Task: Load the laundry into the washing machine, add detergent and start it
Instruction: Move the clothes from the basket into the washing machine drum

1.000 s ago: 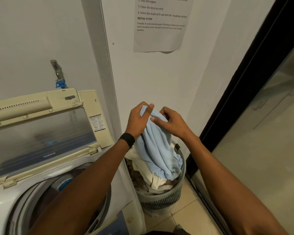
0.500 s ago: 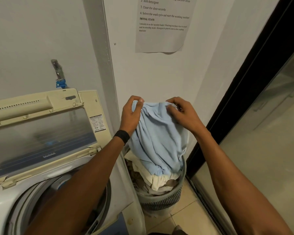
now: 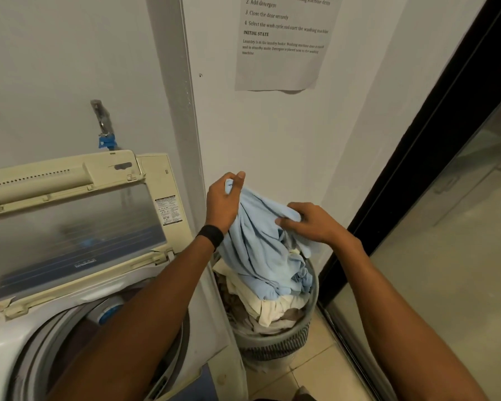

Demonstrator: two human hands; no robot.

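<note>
Left hand point(image 3: 224, 202): I see its fingers pinching the top of the light blue garment point(image 3: 261, 250).
Right hand point(image 3: 310, 224): fingers curled into the same cloth, lower down.
Laundry basket point(image 3: 272, 342): holds the garment's lower end, beside the open washing machine point(image 3: 18, 342).
Wall notice point(image 3: 281, 68): "2 Add detergent", "INITIAL STATE".

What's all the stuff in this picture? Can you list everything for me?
cloth: one, light blue, held up over the basket, lower end in it
laundry basket: one, grey, on the floor right of the washing machine
other clothes: a pile, cream and brownish, in the basket
washing machine: one, white, lower left, drum open
lid: one, cream with see-through pane, raised
tap: one, metal with blue fitting, wall above the machine
paper sheet: one, white with printed text, on the wall
door frame: one, black, right
wristband: one, black, left wrist
left hand: one, gripping the cloth's top
right hand: one, gripping a fold of the cloth
</note>
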